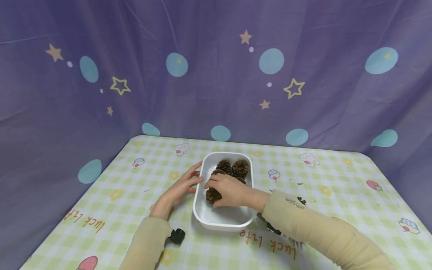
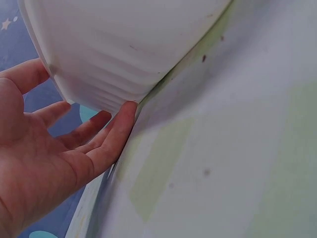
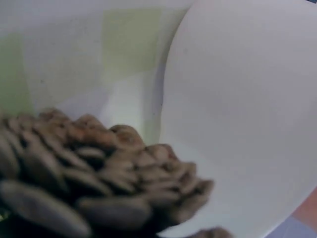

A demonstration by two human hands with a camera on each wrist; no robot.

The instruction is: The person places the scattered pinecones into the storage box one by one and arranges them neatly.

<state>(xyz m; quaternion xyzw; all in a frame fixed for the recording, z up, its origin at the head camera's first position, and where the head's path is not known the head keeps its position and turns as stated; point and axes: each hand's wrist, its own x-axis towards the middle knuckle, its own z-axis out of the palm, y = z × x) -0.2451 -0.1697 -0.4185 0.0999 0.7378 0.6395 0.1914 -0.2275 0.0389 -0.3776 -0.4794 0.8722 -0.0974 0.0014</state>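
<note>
A white rectangular box [image 1: 224, 217] stands on the table and holds several brown pine cones [image 1: 240, 168], most of them towards its far end. My right hand [image 1: 233, 190] reaches into the box from the right, its fingers curled over a pine cone [image 1: 212, 195] near the left wall. In the right wrist view a pine cone [image 3: 99, 173] fills the lower left beside the white wall [image 3: 233, 109]; no right finger clearly shows there. Outside the box, my left hand [image 1: 179, 190] touches its left side with spread fingers. The left wrist view shows those fingertips [image 2: 128, 110] by the box's lower edge.
A green-and-white checked tablecloth [image 1: 128, 221] covers the table. Small dark scraps [image 1: 301, 200] lie to the right of the box. Black gear [image 1: 177, 236] sits at the left wrist. Behind the table hangs a purple curtain [image 1: 216, 101].
</note>
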